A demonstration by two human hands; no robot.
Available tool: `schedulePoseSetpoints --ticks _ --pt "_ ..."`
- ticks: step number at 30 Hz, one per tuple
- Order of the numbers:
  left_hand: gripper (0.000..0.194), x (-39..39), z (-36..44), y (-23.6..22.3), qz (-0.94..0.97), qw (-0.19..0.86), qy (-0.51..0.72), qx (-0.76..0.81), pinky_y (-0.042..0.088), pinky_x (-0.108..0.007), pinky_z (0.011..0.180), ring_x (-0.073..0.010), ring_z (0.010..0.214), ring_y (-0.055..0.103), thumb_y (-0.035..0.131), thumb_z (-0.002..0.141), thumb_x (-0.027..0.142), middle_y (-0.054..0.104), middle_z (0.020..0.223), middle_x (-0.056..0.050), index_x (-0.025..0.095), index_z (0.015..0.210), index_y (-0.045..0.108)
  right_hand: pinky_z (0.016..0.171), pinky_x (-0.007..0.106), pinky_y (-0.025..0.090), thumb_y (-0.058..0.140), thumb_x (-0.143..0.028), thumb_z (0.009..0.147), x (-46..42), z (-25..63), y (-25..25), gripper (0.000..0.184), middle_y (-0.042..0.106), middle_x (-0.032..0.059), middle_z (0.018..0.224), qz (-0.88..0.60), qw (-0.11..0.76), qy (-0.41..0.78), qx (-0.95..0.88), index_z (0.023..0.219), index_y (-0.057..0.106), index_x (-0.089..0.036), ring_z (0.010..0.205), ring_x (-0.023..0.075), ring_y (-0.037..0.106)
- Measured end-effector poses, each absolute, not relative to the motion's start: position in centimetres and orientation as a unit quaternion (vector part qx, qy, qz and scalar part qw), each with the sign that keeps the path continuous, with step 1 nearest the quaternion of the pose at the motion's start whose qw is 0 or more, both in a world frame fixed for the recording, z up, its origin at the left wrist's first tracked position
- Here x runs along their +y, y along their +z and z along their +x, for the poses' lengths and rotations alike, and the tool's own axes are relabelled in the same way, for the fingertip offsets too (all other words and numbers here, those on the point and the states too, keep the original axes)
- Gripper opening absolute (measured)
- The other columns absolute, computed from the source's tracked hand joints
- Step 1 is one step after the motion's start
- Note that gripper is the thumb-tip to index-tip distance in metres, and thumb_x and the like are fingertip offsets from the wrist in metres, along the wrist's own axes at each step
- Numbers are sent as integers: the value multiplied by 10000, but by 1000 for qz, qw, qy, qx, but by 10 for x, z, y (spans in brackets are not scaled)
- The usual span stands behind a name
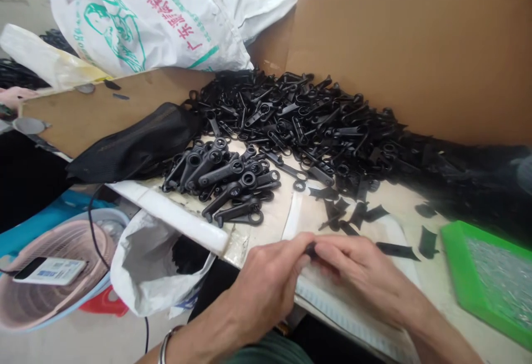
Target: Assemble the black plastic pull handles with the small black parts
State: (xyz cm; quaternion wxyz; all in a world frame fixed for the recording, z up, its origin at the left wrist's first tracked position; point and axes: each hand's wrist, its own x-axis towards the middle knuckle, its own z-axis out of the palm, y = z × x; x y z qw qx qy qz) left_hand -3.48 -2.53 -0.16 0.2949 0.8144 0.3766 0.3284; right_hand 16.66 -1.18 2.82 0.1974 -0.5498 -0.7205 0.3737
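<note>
My left hand [266, 281] and my right hand [361, 272] meet at the near edge of the table, fingertips pinched together on a small black plastic part [311, 250], mostly hidden between them. Just beyond lies a small group of black ring-ended parts [226, 178]. Behind that is a big heap of black plastic parts [316, 126] against a cardboard wall [411, 42]. Several flat black strips [353, 214] lie scattered in front of my right hand.
A green tray [486, 275] of small silvery pieces sits at the right. A black mesh bag [133, 142] lies left of the heap. Below the table edge are a white plastic bag [153, 264], a pink basket [54, 286] holding a phone, and printed sacks [137, 15] behind.
</note>
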Motion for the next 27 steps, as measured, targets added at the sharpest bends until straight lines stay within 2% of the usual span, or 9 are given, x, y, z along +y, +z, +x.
schedulePoseSetpoints --ticks 3,5,10,13,16,18,20,24,27 --pt "432 -19 -42 -10 864 81 237 437 503 -319 679 -195 736 623 379 966 87 663 832 -43 176 1380 462 775 312 524 461 -432 972 31 175 33 340 754 33 944 -589 163 180 -771 954 742 -241 867 204 691" --pt "426 -12 -46 -10 873 -9 169 457 477 -349 665 -214 742 589 409 955 82 633 833 -35 199 1358 485 827 352 500 482 -350 956 58 173 31 289 744 53 1056 -606 127 89 -780 1042 738 -247 965 239 677" --pt "278 2 -49 -2 871 -68 102 475 441 -422 777 -257 907 561 444 982 160 638 1042 -81 225 1208 592 763 331 475 601 -239 842 96 155 18 157 709 56 1046 -590 88 69 -800 899 747 -228 991 252 640" --pt "279 5 -50 3 861 -79 100 493 401 -431 806 -258 935 543 446 989 159 636 1085 -88 222 1223 583 821 338 483 549 -227 874 92 161 21 177 695 58 1062 -573 110 74 -809 830 720 -218 1040 240 619" --pt "237 13 -48 12 867 -82 117 477 367 -407 784 -240 903 528 474 987 161 637 1032 -75 187 1192 589 840 332 516 529 -329 911 67 186 34 206 714 50 1053 -569 191 122 -790 872 703 -225 964 210 653" --pt "173 25 -40 22 877 -81 122 457 350 -400 778 -232 879 523 469 986 149 640 949 -69 162 1060 624 724 313 555 590 -456 872 40 207 42 246 743 36 935 -591 284 224 -721 881 718 -246 832 207 682" --pt "216 45 -26 32 890 -79 111 435 339 -398 775 -226 855 525 439 971 89 640 852 -68 152 898 632 619 290 566 639 -551 818 9 225 43 319 761 43 884 -609 320 318 -652 905 745 -263 772 218 700" --pt "267 96 10 38 910 -80 76 400 337 -406 806 -236 876 553 465 914 35 668 762 -97 143 744 640 506 268 538 594 -606 832 -44 241 25 411 719 65 688 -596 261 449 -612 774 733 -224 579 189 651" --pt "254 127 32 25 918 -83 54 384 339 -434 877 -247 916 582 483 871 -5 697 796 -125 124 757 669 467 241 482 518 -583 900 -62 245 6 442 627 25 575 -609 218 467 -602 744 687 -205 495 143 562"
